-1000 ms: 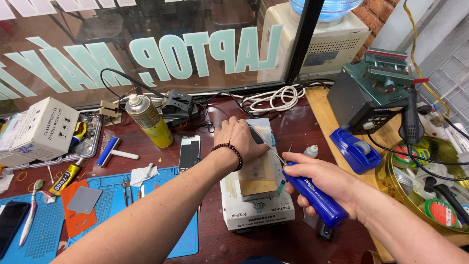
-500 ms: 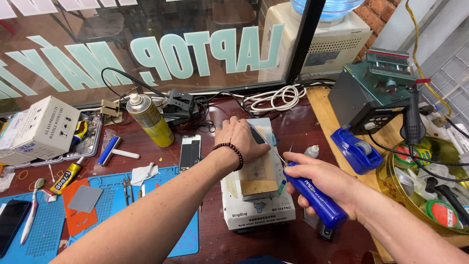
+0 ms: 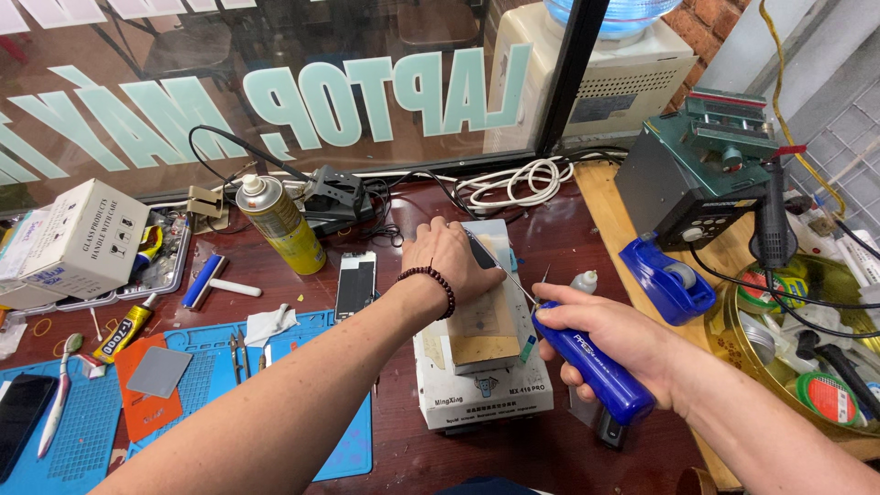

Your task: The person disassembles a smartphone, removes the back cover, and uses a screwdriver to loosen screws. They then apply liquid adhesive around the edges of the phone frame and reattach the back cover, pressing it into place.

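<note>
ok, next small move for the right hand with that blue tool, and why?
Probably draw the wire a little further along under the panel. The left hand pins the wire's far end at the panel's top edge, and the right hand holds the blue tool with the wire taut across the panel.

Two hands: left hand [image 3: 446, 263], right hand [image 3: 600, 335]. One blue-handled tool [image 3: 594, 367]. One white heating machine [image 3: 481, 385]. One yellow spray can [image 3: 277, 223]. One blue tape dispenser [image 3: 666, 282]. One toothbrush [image 3: 57, 394]. Two blue mats [image 3: 206, 367]. One small white bottle [image 3: 584, 280]
</note>
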The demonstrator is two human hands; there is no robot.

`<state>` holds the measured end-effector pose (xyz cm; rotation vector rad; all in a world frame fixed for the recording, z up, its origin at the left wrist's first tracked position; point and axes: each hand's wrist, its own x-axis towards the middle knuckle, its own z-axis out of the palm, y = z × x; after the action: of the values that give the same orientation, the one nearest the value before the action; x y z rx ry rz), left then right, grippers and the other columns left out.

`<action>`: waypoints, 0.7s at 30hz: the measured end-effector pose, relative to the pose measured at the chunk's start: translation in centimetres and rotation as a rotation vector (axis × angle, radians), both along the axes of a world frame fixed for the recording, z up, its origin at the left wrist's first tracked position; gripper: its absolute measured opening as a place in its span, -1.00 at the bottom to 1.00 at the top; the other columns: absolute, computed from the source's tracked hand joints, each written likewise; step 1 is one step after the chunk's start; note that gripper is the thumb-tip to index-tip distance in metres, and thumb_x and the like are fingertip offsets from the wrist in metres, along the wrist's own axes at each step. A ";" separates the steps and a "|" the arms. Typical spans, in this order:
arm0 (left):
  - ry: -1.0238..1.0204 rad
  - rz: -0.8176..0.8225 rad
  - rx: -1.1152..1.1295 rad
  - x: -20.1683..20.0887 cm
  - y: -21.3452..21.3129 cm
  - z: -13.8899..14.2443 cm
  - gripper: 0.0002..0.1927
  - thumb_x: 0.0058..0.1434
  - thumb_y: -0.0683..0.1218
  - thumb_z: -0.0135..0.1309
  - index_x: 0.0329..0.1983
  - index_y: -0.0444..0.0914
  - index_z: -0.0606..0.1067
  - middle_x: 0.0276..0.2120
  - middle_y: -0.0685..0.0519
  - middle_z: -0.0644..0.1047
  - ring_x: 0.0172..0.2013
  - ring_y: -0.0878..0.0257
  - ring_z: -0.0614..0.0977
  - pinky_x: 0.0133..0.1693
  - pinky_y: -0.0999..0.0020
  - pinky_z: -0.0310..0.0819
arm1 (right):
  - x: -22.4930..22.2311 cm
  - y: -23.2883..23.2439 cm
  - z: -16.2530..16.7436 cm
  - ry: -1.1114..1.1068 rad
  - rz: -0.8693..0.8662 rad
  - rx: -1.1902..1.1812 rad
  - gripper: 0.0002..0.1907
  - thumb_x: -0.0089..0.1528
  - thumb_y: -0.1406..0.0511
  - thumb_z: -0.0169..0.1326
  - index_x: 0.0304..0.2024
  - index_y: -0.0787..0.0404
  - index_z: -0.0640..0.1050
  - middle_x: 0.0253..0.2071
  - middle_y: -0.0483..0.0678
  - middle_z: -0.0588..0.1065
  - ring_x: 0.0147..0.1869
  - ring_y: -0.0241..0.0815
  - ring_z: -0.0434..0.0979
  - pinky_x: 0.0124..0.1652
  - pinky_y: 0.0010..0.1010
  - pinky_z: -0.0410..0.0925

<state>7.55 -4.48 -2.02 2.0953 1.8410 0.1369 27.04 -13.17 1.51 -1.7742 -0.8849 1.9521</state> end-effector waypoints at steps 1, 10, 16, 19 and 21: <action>0.001 -0.001 0.006 0.0 0.0 0.0 -0.10 -0.04 0.40 0.27 0.13 -0.36 0.49 0.09 -0.14 0.45 0.20 0.00 0.42 0.20 0.02 0.32 | 0.0 0.0 0.0 -0.001 0.000 0.005 -0.24 0.21 0.11 0.08 0.46 -0.25 0.20 -0.40 -0.03 0.46 -0.56 -0.25 0.38 -0.63 -0.41 0.29; 0.002 -0.006 0.004 0.0 0.1 -0.3 -0.09 -0.05 0.41 0.26 0.14 -0.36 0.48 0.09 -0.14 0.44 0.20 -0.01 0.42 0.20 0.03 0.32 | -0.4 0.0 -0.3 0.015 -0.003 0.014 -0.24 0.22 0.11 0.07 0.47 -0.24 0.19 -0.39 -0.03 0.45 -0.56 -0.26 0.39 -0.62 -0.41 0.31; -0.015 -0.003 0.020 -0.2 -0.1 -0.3 -0.09 -0.06 0.40 0.28 0.14 -0.36 0.47 0.09 -0.14 0.44 0.21 -0.01 0.41 0.21 0.04 0.30 | -1.4 0.2 -0.7 -0.097 0.034 0.071 -0.27 0.25 0.12 0.05 0.47 -0.26 0.18 -0.36 -0.03 0.45 -0.54 -0.24 0.42 -0.60 -0.38 0.33; -0.015 0.002 0.023 -0.3 -0.1 -0.2 -0.08 -0.07 0.40 0.29 0.14 -0.37 0.47 0.10 -0.15 0.43 0.20 -0.02 0.42 0.20 0.08 0.33 | -2.2 0.7 -1.0 -0.088 0.035 0.107 -0.26 0.26 0.13 0.03 0.48 -0.25 0.15 -0.31 -0.02 0.45 -0.55 -0.24 0.41 -0.60 -0.37 0.33; -0.037 0.002 0.020 -0.4 0.0 -0.2 -0.07 -0.09 0.40 0.31 0.13 -0.36 0.48 0.10 -0.15 0.44 0.19 -0.02 0.43 0.20 0.08 0.34 | -2.6 0.8 -1.2 -0.093 0.034 0.123 -0.26 0.26 0.13 0.03 0.49 -0.25 0.15 -0.29 0.00 0.45 -0.54 -0.24 0.42 -0.59 -0.37 0.35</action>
<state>7.14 -4.52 -2.21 2.0904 1.8275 0.1946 24.43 -12.36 0.32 -1.8019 -1.0486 1.8061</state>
